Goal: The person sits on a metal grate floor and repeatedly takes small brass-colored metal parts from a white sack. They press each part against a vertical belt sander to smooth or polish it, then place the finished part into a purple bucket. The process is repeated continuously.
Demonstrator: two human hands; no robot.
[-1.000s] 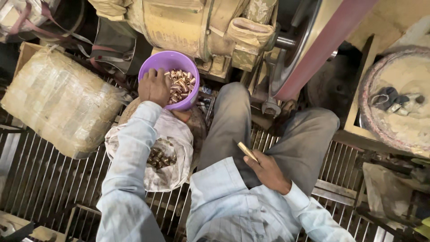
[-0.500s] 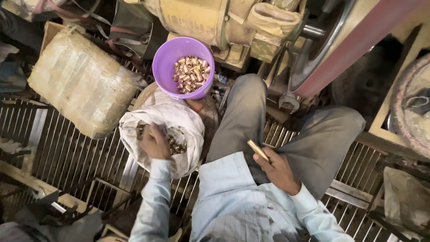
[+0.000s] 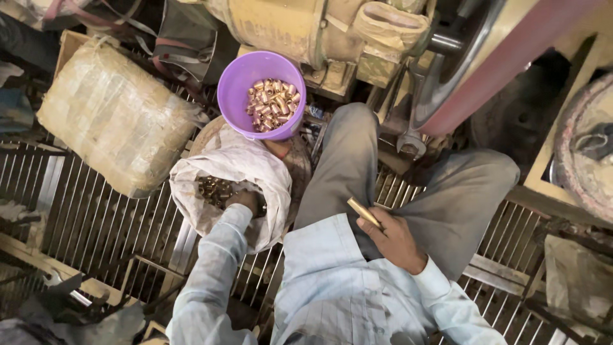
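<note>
Left hand: sunk into the mouth of the white sack, fingers curled down among the small brass pieces; whether it grips any, I cannot tell.
Right hand: resting on the lap, fingers closed around a short brass rod.
Purple bucket: just beyond the sack, partly filled with brass pieces.
Wrapped bundle: far left, bulky, tan plastic-wrapped, lying on the metal grating.
</note>
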